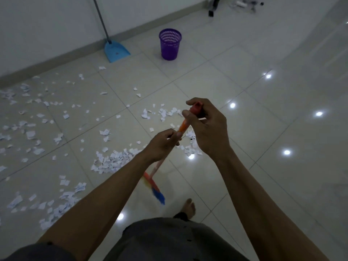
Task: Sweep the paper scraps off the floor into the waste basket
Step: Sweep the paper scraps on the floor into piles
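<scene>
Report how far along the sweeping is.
Done: little; only a denser heap of paper scraps lies near the broom head. In hand: left hand and right hand both grip the broom handle, the head blurred as if mid-sweep. Left: scraps litter the floor on the left, the blue dustpan leans unused by the wall, and the purple waste basket stands apart from them.

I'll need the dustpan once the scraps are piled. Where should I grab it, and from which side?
Take the blue dustpan by its grey handle. The handle stands nearly upright close to the wall, with the pan on the floor opening toward the room, so gripping it from the room side looks best.
</scene>
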